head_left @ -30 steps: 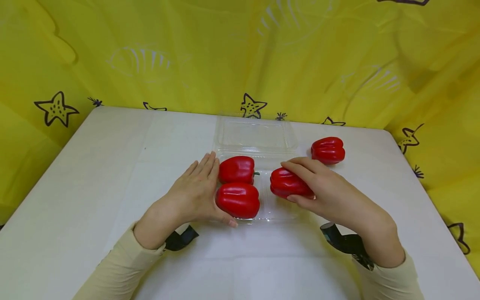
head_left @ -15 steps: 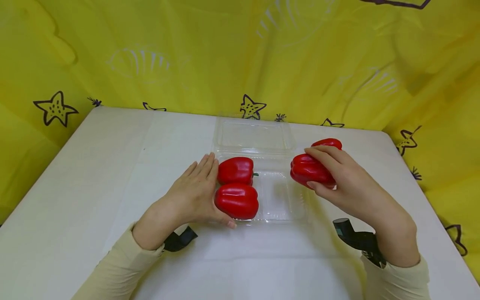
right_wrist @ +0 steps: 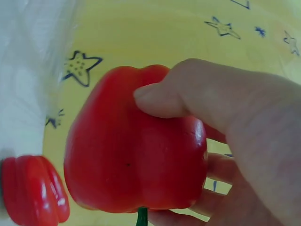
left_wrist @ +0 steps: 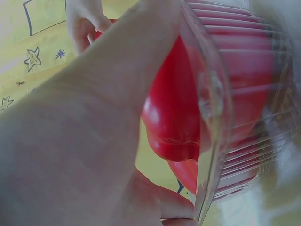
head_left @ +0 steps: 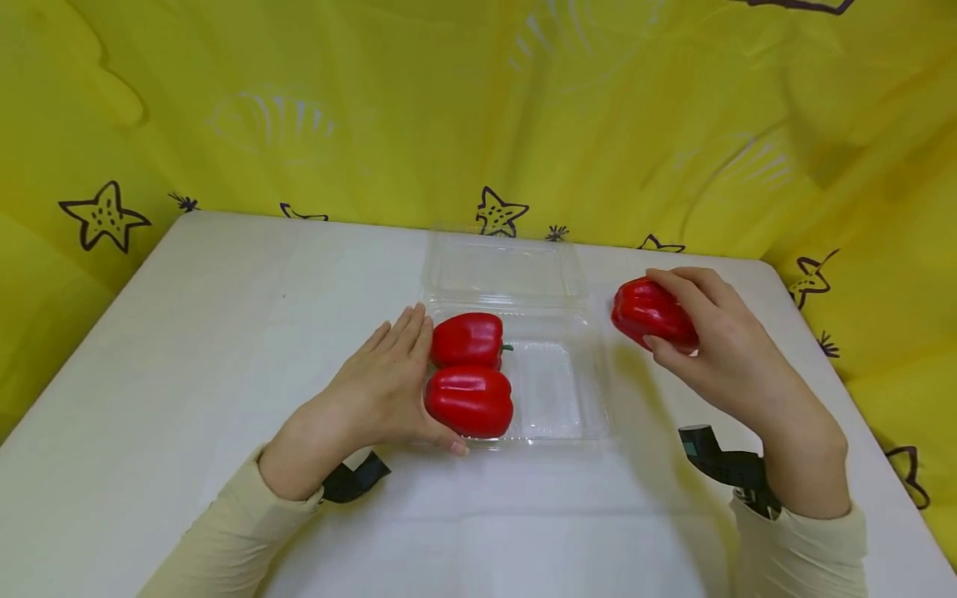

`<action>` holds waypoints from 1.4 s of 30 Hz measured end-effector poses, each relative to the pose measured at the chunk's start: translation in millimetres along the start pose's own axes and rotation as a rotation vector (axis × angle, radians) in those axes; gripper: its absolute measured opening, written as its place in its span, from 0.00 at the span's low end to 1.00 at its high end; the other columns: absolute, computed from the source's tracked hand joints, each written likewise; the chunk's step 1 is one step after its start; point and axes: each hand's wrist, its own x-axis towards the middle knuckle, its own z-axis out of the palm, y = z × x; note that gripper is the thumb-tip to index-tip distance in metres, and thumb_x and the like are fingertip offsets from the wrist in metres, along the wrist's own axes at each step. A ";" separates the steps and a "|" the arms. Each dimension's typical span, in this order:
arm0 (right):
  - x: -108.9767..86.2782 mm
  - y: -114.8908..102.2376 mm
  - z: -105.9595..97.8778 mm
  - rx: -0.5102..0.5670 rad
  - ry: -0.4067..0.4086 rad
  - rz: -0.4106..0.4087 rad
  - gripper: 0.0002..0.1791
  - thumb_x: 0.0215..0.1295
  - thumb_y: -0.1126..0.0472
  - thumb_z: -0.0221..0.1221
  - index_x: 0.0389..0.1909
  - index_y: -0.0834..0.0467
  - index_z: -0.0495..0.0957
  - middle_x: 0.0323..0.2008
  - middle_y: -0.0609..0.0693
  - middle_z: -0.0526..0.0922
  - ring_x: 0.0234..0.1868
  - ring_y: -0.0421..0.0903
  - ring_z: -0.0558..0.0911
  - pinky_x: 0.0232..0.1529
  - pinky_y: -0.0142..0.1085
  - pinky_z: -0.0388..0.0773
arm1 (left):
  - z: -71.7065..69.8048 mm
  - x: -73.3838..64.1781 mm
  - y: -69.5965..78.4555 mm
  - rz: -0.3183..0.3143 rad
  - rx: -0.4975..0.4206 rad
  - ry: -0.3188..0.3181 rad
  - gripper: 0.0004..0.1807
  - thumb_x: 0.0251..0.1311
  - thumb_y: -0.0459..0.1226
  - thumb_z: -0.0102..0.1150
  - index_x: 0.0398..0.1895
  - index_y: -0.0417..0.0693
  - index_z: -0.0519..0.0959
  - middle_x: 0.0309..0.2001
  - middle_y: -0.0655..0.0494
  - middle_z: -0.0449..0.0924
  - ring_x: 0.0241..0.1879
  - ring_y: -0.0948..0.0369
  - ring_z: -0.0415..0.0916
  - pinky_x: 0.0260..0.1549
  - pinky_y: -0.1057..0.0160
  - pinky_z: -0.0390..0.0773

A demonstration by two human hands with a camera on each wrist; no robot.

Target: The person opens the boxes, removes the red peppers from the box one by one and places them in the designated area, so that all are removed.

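Note:
My left hand [head_left: 374, 386] lies along the left side of a clear plastic clamshell container [head_left: 552, 390], fingers straight and thumb at its near corner. Two red bell peppers sit in the container's left half: a far one [head_left: 467, 340] with a green stem and a near one [head_left: 469, 402]. In the left wrist view, red shows through the ribbed wall. To the right of the container, my right hand [head_left: 721, 336] grips another red bell pepper [head_left: 649, 311], raised above the table. The right wrist view shows my thumb across this pepper [right_wrist: 127, 150], its green stem pointing down.
The container's clear lid [head_left: 504, 267] lies folded back on the far side. One more red pepper [right_wrist: 35, 190] appears in the right wrist view; in the head view the held one hides it. A yellow patterned curtain [head_left: 404, 108] hangs behind the white table [head_left: 187, 349].
My right hand has carried its pepper from over the container's right half to the right and away from me, covering the pepper behind it. My left hand has stayed in place.

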 end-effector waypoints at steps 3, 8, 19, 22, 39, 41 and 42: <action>0.6 6.2 -0.9 -0.022 -0.004 0.014 0.40 0.52 0.70 0.69 0.69 0.62 0.66 0.62 0.62 0.69 0.58 0.61 0.71 0.46 0.63 0.80 | 0.7 -0.5 0.8 0.004 0.003 0.000 0.78 0.29 0.72 0.71 0.77 0.33 0.49 0.78 0.38 0.48 0.78 0.42 0.44 0.74 0.40 0.53; 2.2 18.0 -2.2 -0.056 0.012 0.024 0.43 0.50 0.71 0.70 0.69 0.62 0.65 0.61 0.64 0.68 0.57 0.63 0.70 0.47 0.64 0.79 | 0.7 -0.1 2.2 0.000 0.004 -0.009 0.78 0.29 0.72 0.71 0.77 0.33 0.48 0.79 0.39 0.47 0.79 0.43 0.43 0.75 0.41 0.52; 3.8 33.8 -5.7 -0.096 0.049 0.013 0.40 0.46 0.74 0.71 0.65 0.67 0.68 0.59 0.68 0.68 0.55 0.66 0.70 0.45 0.65 0.78 | 1.5 0.2 1.2 -0.010 0.004 -0.015 0.78 0.29 0.73 0.70 0.78 0.34 0.47 0.79 0.39 0.45 0.79 0.43 0.42 0.75 0.42 0.52; 4.6 36.2 -6.9 -0.120 0.065 0.013 0.39 0.46 0.73 0.71 0.63 0.67 0.69 0.58 0.68 0.70 0.55 0.65 0.69 0.45 0.64 0.78 | 1.7 0.5 0.6 -0.013 0.004 -0.018 0.78 0.30 0.73 0.70 0.78 0.34 0.47 0.79 0.39 0.45 0.79 0.43 0.42 0.75 0.42 0.51; 2.5 63.3 -11.8 -0.163 0.078 0.079 0.36 0.46 0.75 0.68 0.60 0.71 0.68 0.56 0.70 0.69 0.54 0.69 0.68 0.43 0.65 0.76 | 0.2 0.6 0.7 -0.009 -0.007 -0.014 0.78 0.30 0.72 0.71 0.77 0.34 0.47 0.79 0.39 0.45 0.79 0.44 0.42 0.75 0.42 0.52; 2.3 65.9 -12.0 -0.172 0.077 0.077 0.35 0.47 0.75 0.68 0.60 0.70 0.68 0.55 0.69 0.69 0.53 0.68 0.68 0.42 0.65 0.76 | 0.0 0.5 0.8 -0.011 -0.009 -0.018 0.78 0.30 0.72 0.71 0.78 0.34 0.46 0.79 0.39 0.45 0.79 0.44 0.41 0.75 0.42 0.52; 2.1 67.2 -12.0 -0.178 0.069 0.083 0.35 0.47 0.75 0.68 0.60 0.70 0.68 0.55 0.69 0.69 0.53 0.69 0.68 0.42 0.65 0.76 | -0.1 0.5 0.8 -0.013 -0.010 -0.020 0.78 0.30 0.72 0.72 0.78 0.34 0.46 0.79 0.40 0.45 0.79 0.44 0.41 0.75 0.42 0.51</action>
